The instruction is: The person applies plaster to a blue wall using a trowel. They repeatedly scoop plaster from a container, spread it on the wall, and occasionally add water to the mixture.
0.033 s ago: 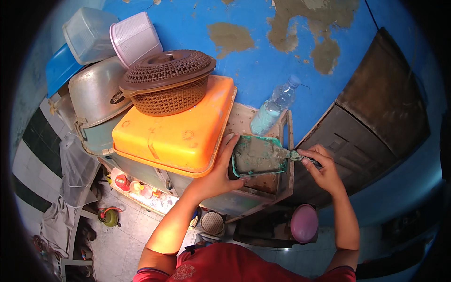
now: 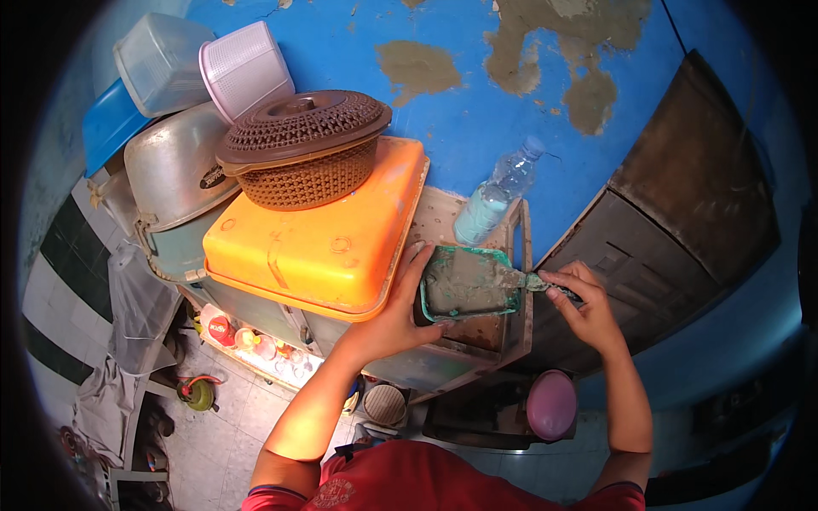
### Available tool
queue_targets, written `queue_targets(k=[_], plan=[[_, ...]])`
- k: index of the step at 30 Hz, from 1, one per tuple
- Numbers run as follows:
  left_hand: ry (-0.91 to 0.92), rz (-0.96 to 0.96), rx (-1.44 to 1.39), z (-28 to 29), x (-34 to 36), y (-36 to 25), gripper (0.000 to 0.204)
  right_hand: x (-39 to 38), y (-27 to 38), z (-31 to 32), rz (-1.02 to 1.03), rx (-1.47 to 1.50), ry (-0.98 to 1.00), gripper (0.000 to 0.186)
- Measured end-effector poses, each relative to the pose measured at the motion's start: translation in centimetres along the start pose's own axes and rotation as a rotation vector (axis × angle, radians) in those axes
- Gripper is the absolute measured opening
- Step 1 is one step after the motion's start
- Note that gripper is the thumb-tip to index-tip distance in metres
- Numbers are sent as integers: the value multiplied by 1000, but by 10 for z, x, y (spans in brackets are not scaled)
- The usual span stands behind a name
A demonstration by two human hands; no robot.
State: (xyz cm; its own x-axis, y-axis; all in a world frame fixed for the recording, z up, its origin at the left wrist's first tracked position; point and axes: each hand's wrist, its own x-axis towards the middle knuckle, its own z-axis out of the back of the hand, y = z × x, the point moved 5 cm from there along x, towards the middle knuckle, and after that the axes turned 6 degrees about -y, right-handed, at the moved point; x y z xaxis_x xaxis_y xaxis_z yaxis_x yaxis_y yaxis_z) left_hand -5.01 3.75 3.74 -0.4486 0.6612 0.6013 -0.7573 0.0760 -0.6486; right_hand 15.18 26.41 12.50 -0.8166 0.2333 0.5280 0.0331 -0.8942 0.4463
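Note:
My left hand grips the left side of a small green rectangular tub, fingers along its side and thumb at the near corner. Wet grey cement fills much of it, smeared up the walls. In my right hand is the handle of a cement-caked putty knife. Its blade reaches over the tub's right rim into the cement, and its exact edge is hard to make out. Behind the tub, a clear plastic bottle with pale liquid stands on the cabinet top.
Left of the tub, an upturned orange basin carries a lidded brown woven-look basket. A metal pot and plastic baskets stack further left. The blue wall behind has grey cement patches. A dark cabinet stands at the right.

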Motion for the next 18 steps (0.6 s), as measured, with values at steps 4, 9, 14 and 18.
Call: queue_targets(k=[4, 9, 14, 18], plan=[[-2, -2, 9, 0, -1, 1, 113, -3, 13, -1, -4, -28, -68, 32], [5, 12, 18, -1, -2, 1, 113, -10, 19, 2, 124, -162, -114, 29], [10, 14, -15, -2, -1, 3, 113, -14, 16, -1, 18, -43, -100, 26], [2, -4, 1, 0, -2, 2, 113, -21, 9, -3, -79, 5, -94, 27]])
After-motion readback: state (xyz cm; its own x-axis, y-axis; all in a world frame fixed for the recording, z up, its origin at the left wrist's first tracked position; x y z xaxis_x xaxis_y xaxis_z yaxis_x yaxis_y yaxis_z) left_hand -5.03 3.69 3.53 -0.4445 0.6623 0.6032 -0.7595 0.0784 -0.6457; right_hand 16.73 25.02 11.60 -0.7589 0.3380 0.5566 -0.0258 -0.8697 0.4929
